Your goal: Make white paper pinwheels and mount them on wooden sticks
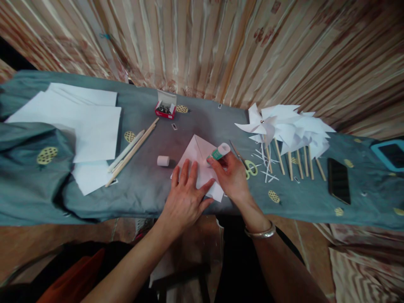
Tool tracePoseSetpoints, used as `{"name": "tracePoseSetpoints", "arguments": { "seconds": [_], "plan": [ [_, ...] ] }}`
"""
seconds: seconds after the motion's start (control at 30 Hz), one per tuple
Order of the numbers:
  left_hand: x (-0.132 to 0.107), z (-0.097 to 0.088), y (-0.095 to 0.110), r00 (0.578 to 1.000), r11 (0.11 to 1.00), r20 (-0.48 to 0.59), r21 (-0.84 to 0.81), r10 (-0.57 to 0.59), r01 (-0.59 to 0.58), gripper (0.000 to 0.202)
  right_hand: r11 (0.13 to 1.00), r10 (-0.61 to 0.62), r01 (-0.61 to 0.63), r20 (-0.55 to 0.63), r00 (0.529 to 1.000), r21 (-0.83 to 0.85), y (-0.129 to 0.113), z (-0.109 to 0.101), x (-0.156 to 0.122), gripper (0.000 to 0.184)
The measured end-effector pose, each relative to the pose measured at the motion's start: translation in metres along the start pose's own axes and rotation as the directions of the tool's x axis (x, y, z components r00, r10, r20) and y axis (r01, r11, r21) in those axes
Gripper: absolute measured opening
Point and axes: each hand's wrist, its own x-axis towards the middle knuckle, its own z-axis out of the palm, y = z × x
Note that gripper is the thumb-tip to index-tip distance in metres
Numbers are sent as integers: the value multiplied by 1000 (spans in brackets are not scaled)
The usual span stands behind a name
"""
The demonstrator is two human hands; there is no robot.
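A folded sheet of white paper (197,147) lies on the cloth in front of me, with a crease running down from its top corner. My left hand (187,193) rests flat on its lower left part, fingers spread. In my right hand (232,176) is a glue stick (219,152) with a green label, tilted so that its lower end meets the paper's right side. The white glue cap (163,160) lies on its side left of the paper. Scissors (249,167) with light green handles lie just beyond my right hand, partly hidden.
Several white paper pinwheels (284,124) on sticks lie at the right, with thin paper scraps (267,162) beside them. Further right are a black phone (338,181) and a blue-framed device (389,152). Leftward lie wooden sticks (134,151), white sheets (97,130) and a red box of pins (166,110).
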Motion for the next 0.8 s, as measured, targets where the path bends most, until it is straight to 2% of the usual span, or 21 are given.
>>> {"name": "tracePoseSetpoints", "arguments": {
  "seconds": [0.4,0.8],
  "plan": [
    [0,0,0,1000,1000,4,23,2,-2,49,995,-28,30,25,999,-91,-6,2,-2,18],
    [2,-9,5,998,999,45,45,-33,31,47,983,-74,82,49,996,-167,-14,2,-6,17]
  ]
}}
